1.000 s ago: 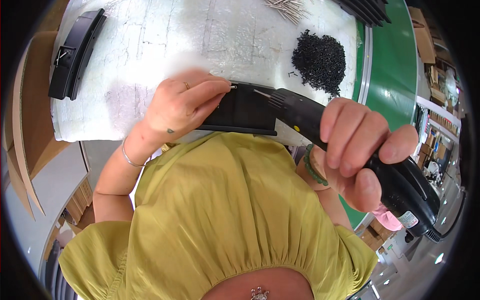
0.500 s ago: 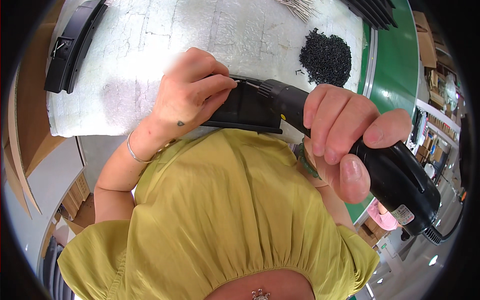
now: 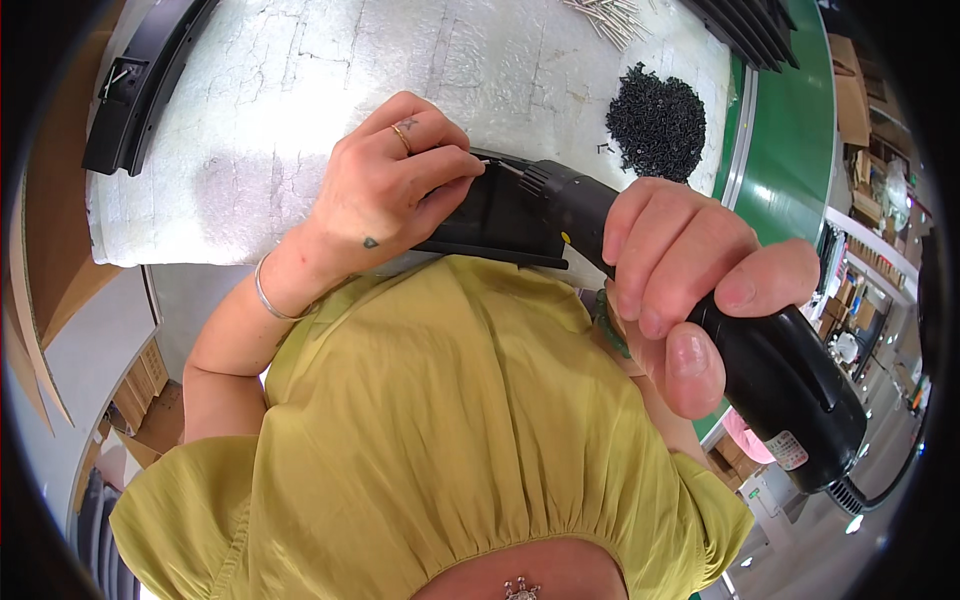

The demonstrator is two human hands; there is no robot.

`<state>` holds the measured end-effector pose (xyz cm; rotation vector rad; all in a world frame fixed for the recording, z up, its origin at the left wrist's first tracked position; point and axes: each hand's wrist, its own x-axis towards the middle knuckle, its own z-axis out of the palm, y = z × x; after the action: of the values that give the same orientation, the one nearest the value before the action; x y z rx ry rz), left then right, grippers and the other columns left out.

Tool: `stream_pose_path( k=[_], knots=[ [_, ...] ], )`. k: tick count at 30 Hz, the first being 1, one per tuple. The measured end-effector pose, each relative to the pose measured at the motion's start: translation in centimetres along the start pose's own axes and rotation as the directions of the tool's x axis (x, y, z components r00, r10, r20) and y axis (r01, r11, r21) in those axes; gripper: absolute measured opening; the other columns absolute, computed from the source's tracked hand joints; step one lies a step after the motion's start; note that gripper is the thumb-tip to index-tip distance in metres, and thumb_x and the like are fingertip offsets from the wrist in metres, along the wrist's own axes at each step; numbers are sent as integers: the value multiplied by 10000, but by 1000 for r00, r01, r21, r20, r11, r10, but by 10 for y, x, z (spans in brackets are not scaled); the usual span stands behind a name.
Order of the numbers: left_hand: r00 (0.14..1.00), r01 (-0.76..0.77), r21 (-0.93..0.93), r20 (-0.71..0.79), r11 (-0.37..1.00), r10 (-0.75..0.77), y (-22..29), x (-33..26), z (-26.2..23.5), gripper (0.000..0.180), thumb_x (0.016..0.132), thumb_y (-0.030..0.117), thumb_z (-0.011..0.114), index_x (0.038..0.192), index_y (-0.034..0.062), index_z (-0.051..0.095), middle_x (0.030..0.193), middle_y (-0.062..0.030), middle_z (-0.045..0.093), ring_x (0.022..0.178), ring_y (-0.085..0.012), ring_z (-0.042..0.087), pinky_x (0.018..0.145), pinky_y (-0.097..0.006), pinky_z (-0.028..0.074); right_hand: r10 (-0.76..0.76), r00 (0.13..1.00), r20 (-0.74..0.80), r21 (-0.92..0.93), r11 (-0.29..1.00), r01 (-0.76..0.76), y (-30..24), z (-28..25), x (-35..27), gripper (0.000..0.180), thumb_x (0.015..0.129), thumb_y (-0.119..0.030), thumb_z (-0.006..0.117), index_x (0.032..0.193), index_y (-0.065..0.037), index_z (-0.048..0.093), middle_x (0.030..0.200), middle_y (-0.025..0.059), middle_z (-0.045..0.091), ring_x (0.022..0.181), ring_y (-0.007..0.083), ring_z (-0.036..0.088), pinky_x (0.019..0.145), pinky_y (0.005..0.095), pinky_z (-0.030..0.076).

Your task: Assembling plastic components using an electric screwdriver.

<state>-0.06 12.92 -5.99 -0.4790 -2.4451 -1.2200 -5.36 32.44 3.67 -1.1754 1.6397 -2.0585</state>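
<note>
Driving a fastener into a black plastic part (image 3: 490, 215) appears to be the step in hand. The right hand (image 3: 690, 290) is wrapped fully around the body of a black electric screwdriver (image 3: 770, 370), fingers closed over the barrel and thumb underneath. The tool's nose rests against the upper right end of the part, its bit tip barely visible at the contact. The left hand (image 3: 395, 195) grips the same part from the left, fingers curled over its top edge and pinched close to the bit, possibly steadying a screw; the screw itself cannot be made out.

The part lies at the near edge of a white foam work surface (image 3: 300, 90), just ahead of the person's torso. A pile of black screws (image 3: 655, 120) sits well apart at upper right, near a green conveyor belt (image 3: 790, 130). A long black trim piece (image 3: 140, 90) lies at the far left.

Judged from this position, the next move calls for keeping the bit in line with the fastener axis, holding the part firmly, and clearing the left fingertips from the bit.
</note>
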Motion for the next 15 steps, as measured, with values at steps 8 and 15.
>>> stream_pose_path(
  k=[8, 15],
  knots=[
    [1000, 0, 2, -23, 1000, 0, 0, -1, 2, 194, 603, -20, 710, 761, 71, 642, 786, -12, 597, 760, -215, 572, 604, -315, 501, -24, 999, 31, -8, 1000, 25, 3, 1, 1, 289, 794, -123, 574, 1022, -156, 399, 652, -18, 494, 510, 115, 451, 563, 299, 383],
    [999, -10, 7, -32, 1000, 11, -2, -1, 3, 172, 616, -16, 703, 749, 71, 639, 779, -8, 594, 762, -209, 577, 597, -312, 504, -59, 998, 26, -22, 998, 59, 6, 6, 4, 286, 799, -129, 597, 1010, -147, 404, 650, -13, 505, 510, 117, 457, 562, 303, 391]
  ],
)
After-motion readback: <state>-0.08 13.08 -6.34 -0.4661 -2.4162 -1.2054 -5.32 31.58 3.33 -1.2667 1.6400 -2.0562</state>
